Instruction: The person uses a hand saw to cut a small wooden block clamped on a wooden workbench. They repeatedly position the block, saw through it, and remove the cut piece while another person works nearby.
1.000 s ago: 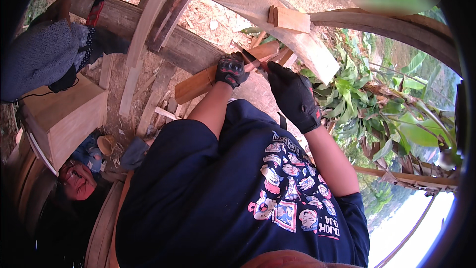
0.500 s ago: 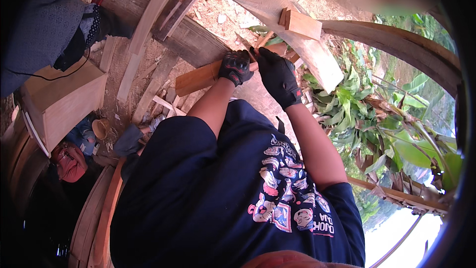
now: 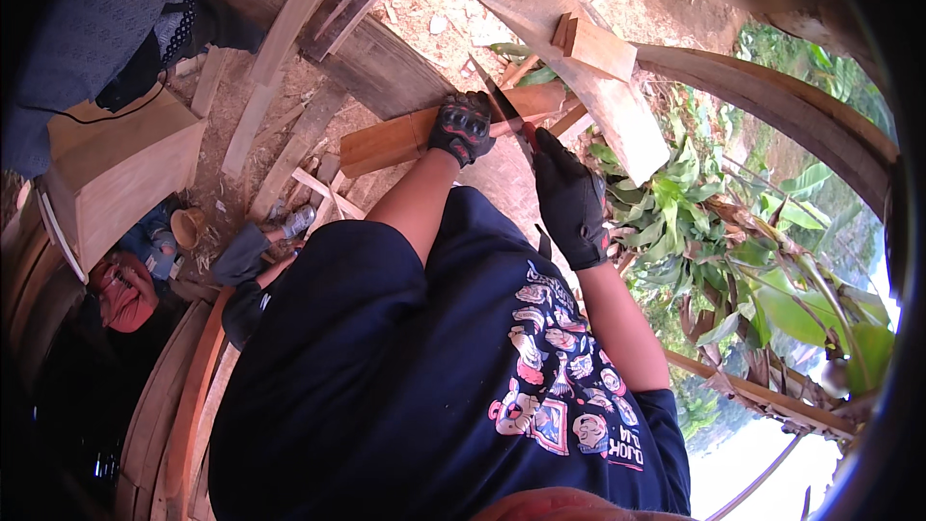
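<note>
My left hand (image 3: 463, 127), in a black padded glove, is closed over a short reddish-brown wood plank (image 3: 384, 144) and holds it down near its middle. The plank lies across a bench-like timber, its far end showing past my glove. In my right hand (image 3: 571, 195), also gloved, is a handsaw (image 3: 502, 101) with a narrow dark blade and a red handle. Its blade slants up and left across the plank, just right of my left hand. The tip points away from me. Whether the teeth bite into the wood cannot be made out.
A wide pale board (image 3: 540, 10) with a small wood block (image 3: 600, 48) lies ahead. Curved timbers (image 3: 772, 87) and a weathered beam (image 3: 386, 68) surround me. Wood scraps litter the ground at left. People sit at left, one in a red cap (image 3: 125, 294). Leafy plants (image 3: 666, 212) stand right.
My right hand has drawn back toward me and slightly right with the saw, so more of the blade shows. My left hand has stayed on the plank.
</note>
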### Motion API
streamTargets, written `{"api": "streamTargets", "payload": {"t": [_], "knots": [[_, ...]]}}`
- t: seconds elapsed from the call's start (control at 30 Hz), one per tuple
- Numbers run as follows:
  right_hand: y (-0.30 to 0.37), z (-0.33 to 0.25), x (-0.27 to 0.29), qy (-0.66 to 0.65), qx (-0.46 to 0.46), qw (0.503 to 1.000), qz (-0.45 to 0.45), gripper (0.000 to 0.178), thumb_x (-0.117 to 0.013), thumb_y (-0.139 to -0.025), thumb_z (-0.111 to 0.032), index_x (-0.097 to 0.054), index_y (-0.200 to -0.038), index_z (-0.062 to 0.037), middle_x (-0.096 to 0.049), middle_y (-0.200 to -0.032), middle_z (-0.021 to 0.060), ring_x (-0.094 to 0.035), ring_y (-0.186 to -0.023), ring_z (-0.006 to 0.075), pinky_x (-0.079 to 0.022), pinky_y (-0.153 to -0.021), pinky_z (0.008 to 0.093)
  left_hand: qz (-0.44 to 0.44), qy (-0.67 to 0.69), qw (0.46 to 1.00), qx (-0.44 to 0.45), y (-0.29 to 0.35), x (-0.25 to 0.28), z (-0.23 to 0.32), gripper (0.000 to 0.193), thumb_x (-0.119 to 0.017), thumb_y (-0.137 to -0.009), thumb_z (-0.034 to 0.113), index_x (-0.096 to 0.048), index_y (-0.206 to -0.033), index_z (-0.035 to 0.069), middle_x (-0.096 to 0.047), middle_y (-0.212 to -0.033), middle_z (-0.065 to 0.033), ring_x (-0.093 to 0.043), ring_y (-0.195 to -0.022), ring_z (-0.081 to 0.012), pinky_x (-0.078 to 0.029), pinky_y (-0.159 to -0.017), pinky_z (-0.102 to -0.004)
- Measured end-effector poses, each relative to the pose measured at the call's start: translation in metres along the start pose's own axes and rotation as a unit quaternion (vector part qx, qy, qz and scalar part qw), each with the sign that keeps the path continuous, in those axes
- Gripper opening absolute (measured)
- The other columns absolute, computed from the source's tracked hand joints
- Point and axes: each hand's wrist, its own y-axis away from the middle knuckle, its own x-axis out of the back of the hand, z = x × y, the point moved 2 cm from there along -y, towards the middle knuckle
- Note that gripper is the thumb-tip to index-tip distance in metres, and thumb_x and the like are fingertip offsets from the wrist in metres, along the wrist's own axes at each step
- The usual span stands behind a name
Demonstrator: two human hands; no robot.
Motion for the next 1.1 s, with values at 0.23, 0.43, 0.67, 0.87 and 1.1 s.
{"api": "streamTargets", "payload": {"t": [0.23, 0.43, 0.67, 0.87, 1.1], "knots": [[0.029, 0.007, 0.023, -0.051, -0.019, 0.998, 0.009, 0.034, -0.062, -0.108, -0.015, -0.071, -0.139, -0.0064, -0.079, -0.121, 0.0196, -0.079, -0.104, 0.0380, -0.063, -0.086, 0.0453, 0.012, -0.017, 1.000, 0.005, 0.002, 0.003, 0.003, 0.049, -0.076, -0.086, 0.041, -0.067, -0.114, 0.001, -0.071, -0.111, -0.0192, -0.070, -0.108, -0.0336, -0.059, -0.086, -0.0471], [-0.010, -0.013, 0.009, -0.090, -0.004, 0.996, 0.005, 0.035, -0.065, -0.105, -0.017, -0.073, -0.136, -0.0037, -0.078, -0.120, 0.0226, -0.078, -0.105, 0.0404, -0.061, -0.090, 0.0467, 0.086, -0.012, 0.996, -0.010, 0.003, -0.006, 0.003, 0.040, -0.072, -0.089, 0.038, -0.069, -0.110, 0.004, -0.072, -0.101, -0.0169, -0.072, -0.097, -0.0351, -0.058, -0.084, -0.0487], [-0.033, -0.020, 0.005, -0.032, 0.006, 0.999, -0.002, 0.037, -0.059, -0.106, -0.023, -0.074, -0.132, -0.0016, -0.077, -0.118, 0.0254, -0.075, -0.107, 0.0429, -0.060, -0.092, 0.0487, 0.041, 0.053, 0.997, -0.023, -0.004, -0.017, -0.007, 0.037, -0.077, -0.088, 0.036, -0.071, -0.109, 0.007, -0.073, -0.101, -0.0164, -0.075, -0.094, -0.0357, -0.058, -0.083, -0.0498], [0.004, -0.012, 0.002, -0.023, -0.022, 0.999, 0.013, 0.036, -0.058, -0.107, -0.020, -0.072, -0.137, -0.0051, -0.077, -0.121, 0.0236, -0.075, -0.106, 0.0434, -0.060, -0.092, 0.0494, 0.096, -0.017, 0.995, 0.003, 0.009, -0.012, 0.008, 0.052, -0.077, -0.086, 0.044, -0.074, -0.115, 0.001, -0.076, -0.108, -0.0211, -0.075, -0.103, -0.0362, -0.057, -0.089, -0.0501], [0.059, -0.016, 0.017, -0.105, -0.110, 0.988, 0.010, 0.037, -0.058, -0.110, -0.020, -0.069, -0.143, -0.0079, -0.077, -0.125, 0.0217, -0.077, -0.110, 0.0370, -0.060, -0.095, 0.0438, 0.015, -0.030, 0.999, 0.004, 0.003, -0.013, 0.003, 0.060, -0.075, -0.087, 0.048, -0.067, -0.121, 0.000, -0.074, -0.108, -0.0212, -0.075, -0.095, -0.0370, -0.059, -0.082, -0.0497]]}}
